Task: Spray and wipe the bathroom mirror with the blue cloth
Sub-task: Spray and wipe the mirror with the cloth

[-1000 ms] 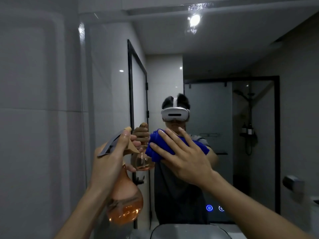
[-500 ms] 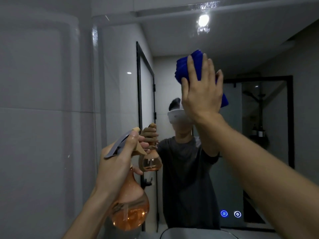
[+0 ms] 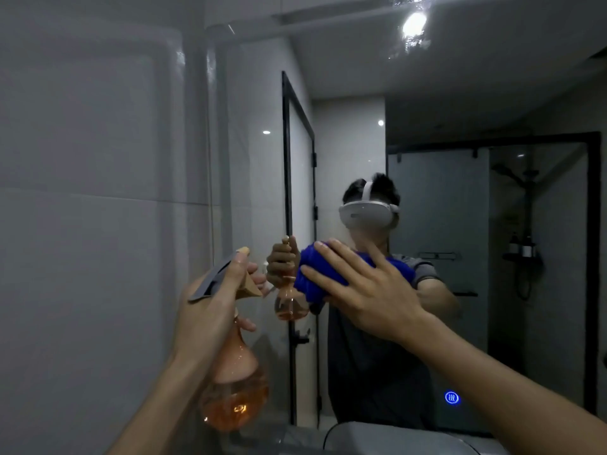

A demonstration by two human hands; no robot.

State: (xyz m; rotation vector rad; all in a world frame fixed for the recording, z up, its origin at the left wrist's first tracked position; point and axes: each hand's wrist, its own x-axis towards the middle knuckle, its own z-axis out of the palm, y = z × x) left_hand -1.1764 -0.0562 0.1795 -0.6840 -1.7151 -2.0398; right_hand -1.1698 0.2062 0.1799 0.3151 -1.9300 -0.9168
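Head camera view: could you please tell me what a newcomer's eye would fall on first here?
The bright blue cloth stands out at centre, pressed flat against the bathroom mirror by the right hand. Left of it, the left hand grips an orange spray bottle by its neck. A glowing blue button shines low on the mirror.

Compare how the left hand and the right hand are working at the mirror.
The left hand grips the orange spray bottle upright, off the glass; the right hand presses the blue cloth flat against the mirror, fingers spread. Both are raised at about chest height.
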